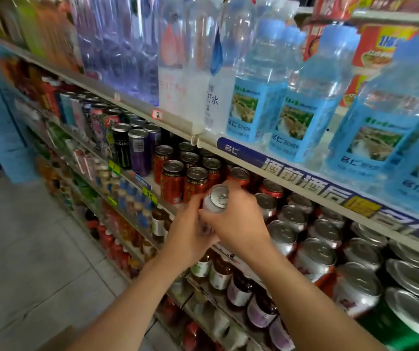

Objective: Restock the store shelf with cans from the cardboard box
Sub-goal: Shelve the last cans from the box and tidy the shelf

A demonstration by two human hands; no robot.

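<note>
Both hands were raised at the front edge of the metal store shelf (178, 210) carrying canned drinks. Between them they held one white aluminium drink can with a silver pull-tab lid (216, 198), tilted with its lid toward the camera. The left hand (190, 234) was closed round the lower body of this can from the left, fingers curled across its front. The right hand (238, 224) was closed over the can from the right, its thumb lying across the can's lower side and its fingertips reaching behind the top. The can was just in front of the shelf's front edge, beside the row of red cans with dark lids (185, 181) and left of the rows of silver-topped red-and-white cans (314, 254) that filled the shelf toward its right end. Whether the held can touched the shelf could not be determined.

On the shelf above, clear water bottles with pale blue labels (302, 97) stood along the front edge. On the shelf below, small brown bottled drinks (221, 272) stood in rows. A grey tiled floor (26, 249) lay to the left.
</note>
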